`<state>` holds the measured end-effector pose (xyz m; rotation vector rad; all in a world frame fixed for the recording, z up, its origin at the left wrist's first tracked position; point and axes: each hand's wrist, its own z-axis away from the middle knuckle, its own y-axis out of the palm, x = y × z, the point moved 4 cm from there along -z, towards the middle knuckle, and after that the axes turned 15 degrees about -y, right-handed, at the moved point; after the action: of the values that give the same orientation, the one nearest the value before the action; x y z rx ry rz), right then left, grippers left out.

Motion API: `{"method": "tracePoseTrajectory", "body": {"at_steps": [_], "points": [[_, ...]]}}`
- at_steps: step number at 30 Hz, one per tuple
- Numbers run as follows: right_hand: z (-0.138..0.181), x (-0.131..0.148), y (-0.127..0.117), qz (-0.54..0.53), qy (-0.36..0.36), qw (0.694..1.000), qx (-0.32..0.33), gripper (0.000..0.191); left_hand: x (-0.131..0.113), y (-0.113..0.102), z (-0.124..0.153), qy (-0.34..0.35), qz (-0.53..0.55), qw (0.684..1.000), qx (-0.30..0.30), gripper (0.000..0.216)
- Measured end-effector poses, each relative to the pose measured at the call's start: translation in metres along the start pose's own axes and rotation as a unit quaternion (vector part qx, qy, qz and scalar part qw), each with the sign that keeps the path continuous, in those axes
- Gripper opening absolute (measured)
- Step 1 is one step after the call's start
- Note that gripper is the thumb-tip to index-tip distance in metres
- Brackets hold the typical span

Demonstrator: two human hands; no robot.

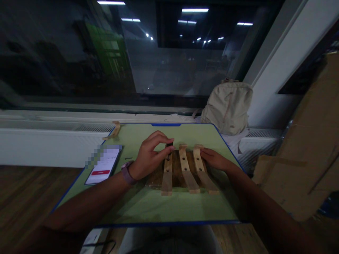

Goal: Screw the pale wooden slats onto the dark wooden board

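My left hand (153, 153) pinches a small dark rod-like piece (170, 144) between thumb and forefinger. It stands upright over the upper hole of the left curved wooden piece (166, 180). Two more such pieces, the middle one (185, 167) and the right one (200, 167), lie beside it, each with two holes. All three rest across a brown wooden-looking board (176, 169) with a shiny, clear edge at its left. With fingers together, my right hand (215, 158) grips the upper end of the right wooden piece from its outer side; the thumb is hard to make out.
A phone (104, 164) with a lit screen lies on the green table (169, 210) at left. Near it is a small thin dark item (128, 158). Another curved wooden piece (116, 130) sits at the far left corner. Beyond stand a backpack (229, 107) and cardboard (296, 158).
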<state>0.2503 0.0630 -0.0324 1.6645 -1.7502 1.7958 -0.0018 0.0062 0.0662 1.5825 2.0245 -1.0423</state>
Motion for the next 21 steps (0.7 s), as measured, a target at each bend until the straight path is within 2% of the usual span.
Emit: {"method": "tracePoseTrajectory", "body": {"at_steps": [7, 14, 16, 21], "points": [[0.000, 0.002, 0.000, -0.013, -0.003, 1.000, -0.010, 0.055, 0.015, -0.004, 0.001, -0.035, -0.022, 0.999, -0.027, 0.016], [-0.001, 0.000, 0.000, -0.008, -0.009, 1.000, -0.007, 0.051, 0.017, -0.001, 0.003, -0.098, 0.021, 0.994, 0.043, 0.023], [-0.001, 0.000, 0.000, -0.005, -0.012, 1.000, -0.001, 0.050, 0.016, -0.001, 0.001, -0.093, 0.031, 0.994, 0.045, 0.022], [-0.002, 0.001, 0.000, -0.002, -0.013, 1.000, -0.002, 0.051, 0.010, -0.007, -0.005, -0.023, -0.023, 0.999, 0.013, 0.018]]}}
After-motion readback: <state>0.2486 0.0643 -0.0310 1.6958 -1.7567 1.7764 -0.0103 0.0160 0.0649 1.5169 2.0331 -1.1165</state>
